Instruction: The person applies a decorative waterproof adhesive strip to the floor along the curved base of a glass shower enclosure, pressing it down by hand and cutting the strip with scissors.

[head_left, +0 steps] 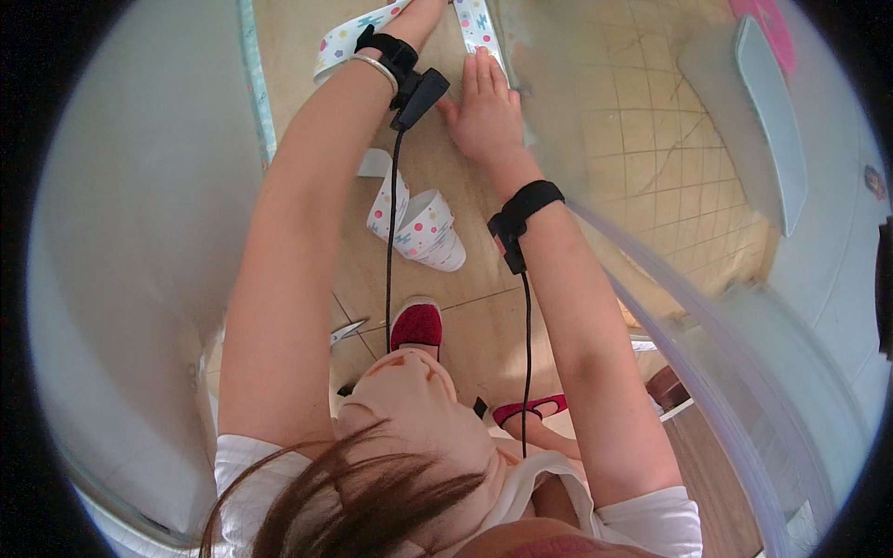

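A white adhesive strip (480,31) with coloured dots and flowers runs along the floor by the glass panel at the top. My right hand (486,111) lies palm down, its fingertips on the strip's near end. My left hand (422,17) reaches to the top edge beside a loose, bent length of patterned strip (342,47); its fingers are cut off, so its grip cannot be told. Between my arms a partly unrolled roll of the same strip (432,237) rests on the tiled floor (474,314). Both wrists wear black straps with cables.
Scissors (347,330) lie on the floor near my red shoe (417,324). A glass shower panel (670,279) curves along the right, with a tiled shower floor (649,146) behind it. A light blue patterned strip (258,84) edges the white surface at left.
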The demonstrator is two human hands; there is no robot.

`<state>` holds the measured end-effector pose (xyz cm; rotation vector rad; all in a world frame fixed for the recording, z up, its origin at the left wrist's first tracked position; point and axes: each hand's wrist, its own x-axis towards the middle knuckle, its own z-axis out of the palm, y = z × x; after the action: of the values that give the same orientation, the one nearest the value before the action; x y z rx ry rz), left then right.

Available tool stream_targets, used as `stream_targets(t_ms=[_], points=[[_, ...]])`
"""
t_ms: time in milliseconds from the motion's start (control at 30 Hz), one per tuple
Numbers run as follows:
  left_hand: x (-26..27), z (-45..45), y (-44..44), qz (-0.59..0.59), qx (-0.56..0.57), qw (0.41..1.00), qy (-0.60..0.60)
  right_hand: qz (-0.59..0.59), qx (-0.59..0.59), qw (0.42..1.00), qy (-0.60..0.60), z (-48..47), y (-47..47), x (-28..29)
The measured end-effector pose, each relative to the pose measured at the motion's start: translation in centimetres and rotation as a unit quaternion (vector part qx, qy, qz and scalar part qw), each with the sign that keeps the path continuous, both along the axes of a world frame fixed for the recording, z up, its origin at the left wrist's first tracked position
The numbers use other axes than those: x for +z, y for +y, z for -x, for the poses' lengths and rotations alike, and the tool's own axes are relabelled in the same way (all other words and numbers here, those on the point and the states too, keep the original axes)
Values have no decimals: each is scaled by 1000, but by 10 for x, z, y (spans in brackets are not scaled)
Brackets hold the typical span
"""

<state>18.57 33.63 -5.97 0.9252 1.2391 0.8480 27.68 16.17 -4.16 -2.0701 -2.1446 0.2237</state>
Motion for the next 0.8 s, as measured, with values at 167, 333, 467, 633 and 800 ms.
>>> stream_targets(t_ms=[167,333,467,633,800], points=[[-11,0,11,5,-9,1000,-10,-22,15,1000,-5,3,1,1],[-9,-2,13,5,-16,1000,-24,-44,12,999,14,4,0,3],[-11,0,14,8,-20,999,-31,-13,6,999,37,9,4,6],[-14,-1,16,13,-26,999,-45,-47,-23,997,53,16,16,0],[-17,-5,16,15,-30,997,-70,-80,-4,996,36,14,26,-19]])
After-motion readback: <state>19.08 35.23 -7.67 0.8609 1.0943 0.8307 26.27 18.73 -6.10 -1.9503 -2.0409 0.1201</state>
